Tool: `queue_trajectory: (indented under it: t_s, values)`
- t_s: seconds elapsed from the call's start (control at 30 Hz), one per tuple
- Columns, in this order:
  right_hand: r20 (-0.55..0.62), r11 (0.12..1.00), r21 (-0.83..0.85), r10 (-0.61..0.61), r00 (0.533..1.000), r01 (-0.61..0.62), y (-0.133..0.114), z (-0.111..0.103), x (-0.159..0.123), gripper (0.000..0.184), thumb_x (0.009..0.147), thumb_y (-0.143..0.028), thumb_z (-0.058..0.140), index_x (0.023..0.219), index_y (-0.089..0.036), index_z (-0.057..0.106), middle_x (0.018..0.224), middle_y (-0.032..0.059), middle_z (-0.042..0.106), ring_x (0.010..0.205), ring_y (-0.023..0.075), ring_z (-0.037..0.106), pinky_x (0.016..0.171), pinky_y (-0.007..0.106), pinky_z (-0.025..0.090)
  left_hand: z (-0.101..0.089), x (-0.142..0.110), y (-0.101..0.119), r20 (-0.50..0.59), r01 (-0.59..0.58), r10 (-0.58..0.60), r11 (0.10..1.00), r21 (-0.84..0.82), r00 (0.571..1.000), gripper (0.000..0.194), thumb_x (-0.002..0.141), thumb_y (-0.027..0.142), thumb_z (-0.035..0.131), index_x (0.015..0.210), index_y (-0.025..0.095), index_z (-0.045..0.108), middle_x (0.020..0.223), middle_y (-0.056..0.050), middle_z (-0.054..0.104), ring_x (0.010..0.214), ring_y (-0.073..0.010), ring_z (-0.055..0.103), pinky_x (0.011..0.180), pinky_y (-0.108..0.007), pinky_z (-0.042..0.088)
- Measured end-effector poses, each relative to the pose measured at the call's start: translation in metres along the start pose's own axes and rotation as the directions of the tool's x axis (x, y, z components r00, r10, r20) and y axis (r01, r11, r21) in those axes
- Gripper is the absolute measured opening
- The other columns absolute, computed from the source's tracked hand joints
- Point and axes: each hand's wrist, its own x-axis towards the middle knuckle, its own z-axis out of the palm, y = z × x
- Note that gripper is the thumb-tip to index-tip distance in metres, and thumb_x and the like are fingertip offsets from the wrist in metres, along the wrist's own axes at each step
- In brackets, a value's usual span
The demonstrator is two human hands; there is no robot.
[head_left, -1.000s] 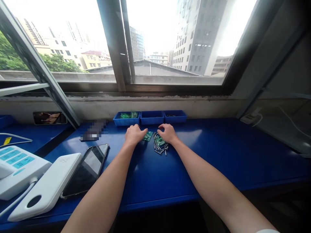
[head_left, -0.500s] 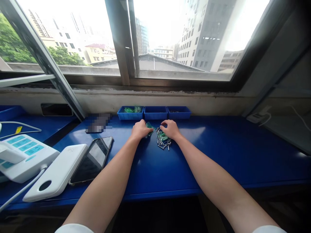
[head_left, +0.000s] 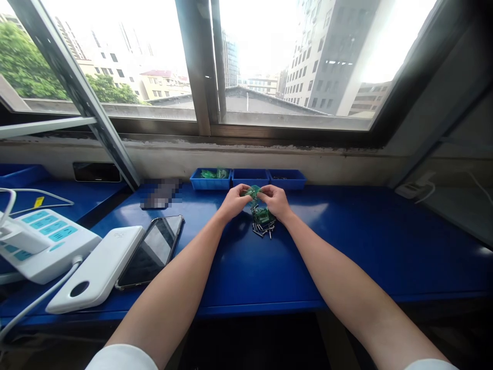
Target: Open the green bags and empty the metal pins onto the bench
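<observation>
Between my two hands is a small green plastic bag [head_left: 253, 192], raised just above a pile of metal pins. My left hand [head_left: 235, 201] pinches the bag's left side. On the other side my right hand [head_left: 276, 199] has its fingers closed on the bag too. Below them, several short silver pins [head_left: 260, 229] lie loose on the blue tabletop [head_left: 254, 277]. Small green pieces [head_left: 264, 215] lie among the pins; their exact kind is too small to tell.
Three blue bins stand along the wall: the left bin [head_left: 196, 183] holds green bags, the right bin [head_left: 298, 183] small dark parts. At the left are a phone [head_left: 152, 252], a white power bank [head_left: 98, 267] and a power strip [head_left: 73, 249]. A metal shelf post [head_left: 96, 121] rises behind.
My left hand has brought the green bag to the right, over the pins. My right hand has closed on the bag's other side. The view has shifted slightly.
</observation>
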Motion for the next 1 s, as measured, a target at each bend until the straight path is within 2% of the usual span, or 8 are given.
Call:
queue_trajectory:
  t_s: [0.13, 0.23, 0.4, 0.6, 0.7, 0.8, 0.9, 1.0]
  values:
    - [-0.039, 0.996, 0.088, 0.020, 0.999, -0.017, -0.004, 0.001, -0.001, 0.032, 0.062, -0.045, 0.070, 0.076, -0.018, 0.060, 0.065, 0.0020, 0.063, 0.053, 0.0145, 0.057, 0.047, 0.027, 0.045, -0.003, 0.001, -0.002, -0.092, -0.158, 0.165, 0.984, 0.084, 0.982, 0.023, 0.067, 0.024, 0.064, 0.088, 0.018, 0.070, 0.094, -0.005, 0.065, 0.086, -0.0186, 0.060, 0.079, -0.031, 0.048]
    - [-0.041, 0.991, 0.132, -0.012, 0.999, 0.017, -0.005, 0.002, -0.002, 0.033, 0.057, -0.045, 0.074, 0.070, -0.017, 0.061, 0.082, 0.0060, 0.068, 0.059, 0.0160, 0.060, 0.046, 0.027, 0.046, -0.003, 0.003, -0.004, -0.187, -0.211, 0.232, 0.970, 0.121, 0.955, 0.014, 0.065, 0.026, 0.068, 0.077, 0.021, 0.073, 0.105, -0.005, 0.060, 0.097, -0.0207, 0.058, 0.085, -0.032, 0.046]
    - [-0.064, 0.990, 0.090, -0.107, 0.992, 0.113, -0.003, 0.002, 0.000, 0.026, 0.057, -0.038, 0.076, 0.066, -0.016, 0.065, 0.094, 0.0073, 0.068, 0.079, 0.0199, 0.064, 0.072, 0.033, 0.052, -0.003, 0.003, -0.004, -0.214, -0.238, 0.272, 0.956, 0.172, 0.938, 0.011, 0.065, 0.023, 0.068, 0.074, 0.023, 0.073, 0.113, -0.004, 0.058, 0.107, -0.0226, 0.054, 0.091, -0.034, 0.044]
    - [-0.058, 0.996, 0.053, -0.065, 0.996, 0.068, -0.003, 0.000, -0.001, 0.031, 0.063, -0.041, 0.072, 0.079, -0.016, 0.064, 0.071, 0.0047, 0.067, 0.068, 0.0195, 0.064, 0.070, 0.035, 0.052, -0.005, 0.000, -0.001, -0.182, -0.159, 0.185, 0.976, 0.150, 0.966, 0.029, 0.067, 0.031, 0.068, 0.094, 0.019, 0.068, 0.081, -0.003, 0.065, 0.076, -0.0163, 0.059, 0.073, -0.029, 0.047]
    - [-0.052, 0.998, 0.031, -0.047, 0.998, 0.048, -0.002, 0.001, -0.001, 0.036, 0.063, -0.044, 0.071, 0.084, -0.016, 0.064, 0.077, 0.0060, 0.068, 0.072, 0.0205, 0.064, 0.070, 0.034, 0.052, -0.005, 0.000, -0.002, -0.174, -0.120, 0.123, 0.992, 0.027, 0.977, 0.042, 0.063, 0.033, 0.071, 0.100, 0.018, 0.059, 0.069, 0.001, 0.061, 0.064, -0.0127, 0.056, 0.062, -0.025, 0.045]
    - [-0.106, 1.000, -0.017, -0.024, 0.994, 0.023, 0.001, 0.001, -0.001, 0.037, 0.067, -0.046, 0.067, 0.089, -0.017, 0.063, 0.080, 0.0068, 0.068, 0.074, 0.0208, 0.065, 0.071, 0.033, 0.052, -0.006, 0.000, -0.002, -0.195, -0.112, 0.103, 0.993, -0.039, 0.975, 0.035, 0.064, 0.031, 0.069, 0.094, 0.019, 0.054, 0.062, 0.005, 0.055, 0.055, -0.0093, 0.051, 0.055, -0.021, 0.041]
    - [-0.111, 0.997, -0.079, 0.007, 0.994, -0.016, 0.004, 0.000, -0.001, 0.036, 0.070, -0.047, 0.063, 0.091, -0.017, 0.062, 0.080, 0.0070, 0.068, 0.075, 0.0210, 0.065, 0.071, 0.033, 0.051, -0.011, 0.000, 0.000, -0.314, -0.083, 0.081, 0.997, 0.005, 0.946, 0.024, 0.067, 0.027, 0.063, 0.089, 0.021, 0.054, 0.057, 0.007, 0.048, 0.047, -0.0072, 0.043, 0.048, -0.019, 0.034]
    - [-0.080, 0.983, -0.181, 0.022, 0.997, -0.036, 0.004, -0.001, -0.003, 0.034, 0.073, -0.046, 0.059, 0.091, -0.018, 0.062, 0.082, 0.0069, 0.068, 0.075, 0.0203, 0.065, 0.069, 0.032, 0.051, -0.020, -0.001, 0.001, -0.479, 0.021, 0.047, 0.990, 0.136, 0.877, 0.014, 0.067, 0.024, 0.057, 0.081, 0.022, 0.057, 0.054, 0.007, 0.046, 0.046, -0.0083, 0.041, 0.047, -0.020, 0.032]
